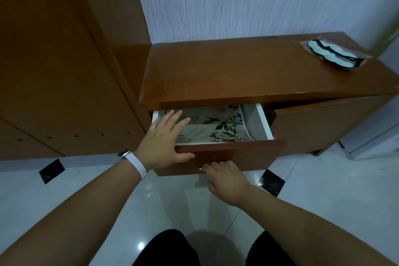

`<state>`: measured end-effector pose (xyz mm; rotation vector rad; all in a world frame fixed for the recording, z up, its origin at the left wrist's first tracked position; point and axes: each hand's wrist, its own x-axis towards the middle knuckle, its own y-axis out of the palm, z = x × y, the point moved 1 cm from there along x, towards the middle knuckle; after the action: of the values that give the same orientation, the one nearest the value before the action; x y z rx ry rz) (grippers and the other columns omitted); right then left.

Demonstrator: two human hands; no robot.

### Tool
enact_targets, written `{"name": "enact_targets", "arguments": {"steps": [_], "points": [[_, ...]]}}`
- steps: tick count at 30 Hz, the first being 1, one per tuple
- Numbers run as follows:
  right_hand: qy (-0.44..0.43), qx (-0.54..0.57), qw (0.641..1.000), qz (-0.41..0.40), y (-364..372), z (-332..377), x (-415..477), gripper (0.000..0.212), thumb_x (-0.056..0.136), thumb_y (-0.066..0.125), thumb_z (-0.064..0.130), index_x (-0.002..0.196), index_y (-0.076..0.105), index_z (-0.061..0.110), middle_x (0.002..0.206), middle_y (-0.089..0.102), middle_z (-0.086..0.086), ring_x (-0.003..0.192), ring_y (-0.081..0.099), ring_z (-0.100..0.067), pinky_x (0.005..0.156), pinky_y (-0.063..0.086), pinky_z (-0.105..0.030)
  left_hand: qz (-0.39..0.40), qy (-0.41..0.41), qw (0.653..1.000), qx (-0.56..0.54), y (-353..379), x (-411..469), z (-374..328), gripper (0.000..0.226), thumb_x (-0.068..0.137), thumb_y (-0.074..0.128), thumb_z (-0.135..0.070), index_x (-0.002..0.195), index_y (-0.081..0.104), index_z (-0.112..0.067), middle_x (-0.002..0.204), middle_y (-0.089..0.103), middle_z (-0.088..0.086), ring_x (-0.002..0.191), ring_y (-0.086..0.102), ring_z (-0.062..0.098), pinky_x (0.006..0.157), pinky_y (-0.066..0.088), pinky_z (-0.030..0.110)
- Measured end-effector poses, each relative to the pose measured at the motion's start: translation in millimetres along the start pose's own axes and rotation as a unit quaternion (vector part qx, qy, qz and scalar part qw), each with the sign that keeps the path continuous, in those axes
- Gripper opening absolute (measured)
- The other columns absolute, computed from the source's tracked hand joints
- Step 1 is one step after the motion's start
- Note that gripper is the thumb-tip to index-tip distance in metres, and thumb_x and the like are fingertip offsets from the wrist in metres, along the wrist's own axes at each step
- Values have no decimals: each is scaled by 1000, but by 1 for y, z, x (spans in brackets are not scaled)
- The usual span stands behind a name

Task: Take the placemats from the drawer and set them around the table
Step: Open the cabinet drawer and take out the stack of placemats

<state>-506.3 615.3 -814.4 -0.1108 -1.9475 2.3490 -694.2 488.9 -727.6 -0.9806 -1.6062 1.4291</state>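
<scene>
A wooden drawer of a low brown cabinet stands partly pulled out. Inside lie cream placemats printed with green leaves and some dark lettering. My left hand, with a white wristband, reaches over the drawer's front edge; its fingers are spread and rest flat on the left part of the placemats, thumb on the drawer front. My right hand is at the drawer's front panel, fingers curled around a small handle that is mostly hidden.
A packaged pale-green and black item lies on the cabinet top at the far right. A cabinet door right of the drawer stands ajar. A tall wooden wardrobe fills the left. The floor is glossy white tile.
</scene>
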Motion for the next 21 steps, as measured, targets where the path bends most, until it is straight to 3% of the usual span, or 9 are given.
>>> {"name": "enact_targets", "arguments": {"steps": [7, 13, 17, 21], "points": [[25, 8, 999, 21, 1, 20, -32, 56, 82, 29, 43, 120, 60, 17, 94, 66, -6, 84, 62, -31, 84, 46, -42, -29, -24, 999, -20, 13, -51, -19, 83, 77, 50, -75, 144, 38, -26, 155, 33, 1, 143, 26, 22, 112, 28, 45], [31, 15, 998, 58, -3, 29, -45, 63, 82, 23, 49, 125, 57, 19, 102, 65, -6, 93, 60, -31, 88, 42, -40, -20, -23, 999, -37, 16, -66, -26, 79, 78, 53, -71, 142, 40, -27, 152, 37, 1, 141, 31, 23, 109, 29, 45], [35, 21, 996, 75, -6, 35, -57, 50, 87, 40, 46, 128, 55, 21, 106, 64, -4, 98, 60, -29, 91, 39, -38, -23, -23, 999, -38, 19, -78, -32, 78, 78, 53, -71, 141, 42, -27, 151, 40, 1, 139, 34, 24, 109, 31, 45], [52, 26, 995, 80, -7, 39, -64, 55, 85, 39, 49, 130, 55, 21, 106, 63, -4, 101, 57, -27, 93, 37, -35, -29, -24, 999, -37, 19, -88, -36, 73, 81, 51, -67, 140, 44, -26, 148, 44, 1, 138, 36, 23, 109, 33, 44]]}}
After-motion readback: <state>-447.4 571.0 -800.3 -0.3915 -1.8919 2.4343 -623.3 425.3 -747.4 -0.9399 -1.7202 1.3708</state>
